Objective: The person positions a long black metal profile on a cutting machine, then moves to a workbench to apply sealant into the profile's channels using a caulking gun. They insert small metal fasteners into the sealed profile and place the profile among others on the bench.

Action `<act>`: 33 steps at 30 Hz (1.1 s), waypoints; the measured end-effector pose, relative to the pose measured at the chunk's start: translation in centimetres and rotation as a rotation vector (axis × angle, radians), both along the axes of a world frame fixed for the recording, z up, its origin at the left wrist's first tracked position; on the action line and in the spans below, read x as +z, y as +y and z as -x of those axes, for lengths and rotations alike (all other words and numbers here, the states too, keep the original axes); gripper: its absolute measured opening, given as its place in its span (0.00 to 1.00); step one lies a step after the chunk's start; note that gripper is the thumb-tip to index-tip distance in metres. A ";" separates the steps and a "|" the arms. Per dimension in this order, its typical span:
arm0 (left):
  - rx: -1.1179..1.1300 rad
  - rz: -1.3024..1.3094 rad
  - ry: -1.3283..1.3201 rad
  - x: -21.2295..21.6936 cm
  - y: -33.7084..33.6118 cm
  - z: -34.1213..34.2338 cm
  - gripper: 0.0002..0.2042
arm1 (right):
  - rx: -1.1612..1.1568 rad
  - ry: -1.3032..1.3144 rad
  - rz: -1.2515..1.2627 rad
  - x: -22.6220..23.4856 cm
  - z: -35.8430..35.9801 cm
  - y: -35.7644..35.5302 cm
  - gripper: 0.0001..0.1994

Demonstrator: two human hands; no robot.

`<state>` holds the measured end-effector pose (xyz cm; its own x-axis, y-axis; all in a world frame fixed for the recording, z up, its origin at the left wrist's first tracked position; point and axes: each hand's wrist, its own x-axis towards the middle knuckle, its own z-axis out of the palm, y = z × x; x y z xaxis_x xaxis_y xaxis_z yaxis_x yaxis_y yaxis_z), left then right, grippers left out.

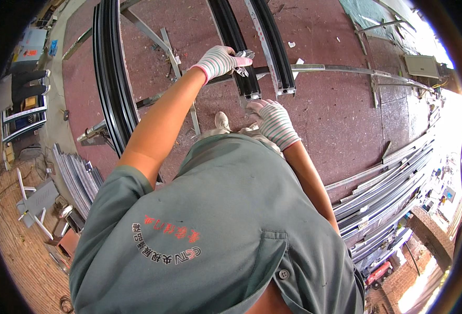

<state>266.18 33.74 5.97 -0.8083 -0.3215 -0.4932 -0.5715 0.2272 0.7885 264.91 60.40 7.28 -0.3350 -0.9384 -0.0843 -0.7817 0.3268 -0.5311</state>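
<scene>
My left hand point(218, 63), in a striped glove with bare-looking pink fingertips, is closed around some small silvery, crumpled-looking pieces point(243, 62). It hovers over or rests on the middle black profile point(227, 26); contact cannot be made out. At that profile's near end, my right hand point(276, 124) in a matching glove has its fingers bent together by the cut edge. Something small and greyish shows at those fingertips, too unclear to name. A second black profile point(274, 47) with a pale side strip lies just to the right.
A metal crossbar point(346, 70) runs beneath the profiles. Longer black profiles point(108, 73) lie on the left. Stacked metal lengths point(393, 180) cover the floor at the right, with another bundle point(76, 175) at the left. A pale box point(421, 66) stands far right.
</scene>
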 end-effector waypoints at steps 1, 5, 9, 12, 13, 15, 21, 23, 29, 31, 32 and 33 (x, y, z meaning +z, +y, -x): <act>-0.014 -0.012 -0.011 0.4 0.0 -0.2 0.30 | 0.012 0.035 -0.019 -0.1 -0.1 -0.2 0.12; -0.024 0.002 -0.020 1.6 0.2 -0.3 0.28 | 0.012 0.112 0.010 -0.5 -0.7 -0.7 0.13; -0.023 -0.029 0.007 1.5 0.3 -0.5 0.29 | -0.022 0.177 0.070 -0.6 -1.3 -0.3 0.15; -0.022 -0.005 0.033 1.0 0.3 -0.5 0.28 | -0.068 0.208 0.118 -0.8 -1.5 -0.3 0.16; -0.017 -0.030 0.037 0.9 0.2 -0.6 0.28 | -0.083 0.215 0.134 -0.8 -1.5 -0.3 0.16; -0.013 -0.047 0.053 0.6 0.2 -0.7 0.28 | -0.109 0.219 0.127 -1.0 -1.6 -0.3 0.15; -0.030 -0.010 0.050 0.5 0.2 -0.5 0.29 | -0.174 0.259 0.192 -1.8 -1.6 -0.4 0.10; -0.011 -0.075 0.048 0.7 0.3 -0.6 0.30 | -0.195 0.261 0.182 -2.0 -1.6 -0.5 0.09; -0.032 -0.076 0.056 0.8 0.2 -0.7 0.31 | -0.241 0.304 0.142 -2.7 -1.2 -1.2 0.08; -0.032 -0.034 0.036 0.6 0.2 -0.7 0.30 | -0.265 0.316 0.161 -2.9 -1.3 -1.5 0.09; -0.035 -0.017 0.026 0.6 0.2 -0.7 0.30 | -0.280 0.300 0.138 -3.0 -1.3 -1.6 0.09; -0.025 -0.023 0.034 0.5 0.3 -0.7 0.30 | -0.296 0.284 0.115 -3.0 -1.3 -1.5 0.09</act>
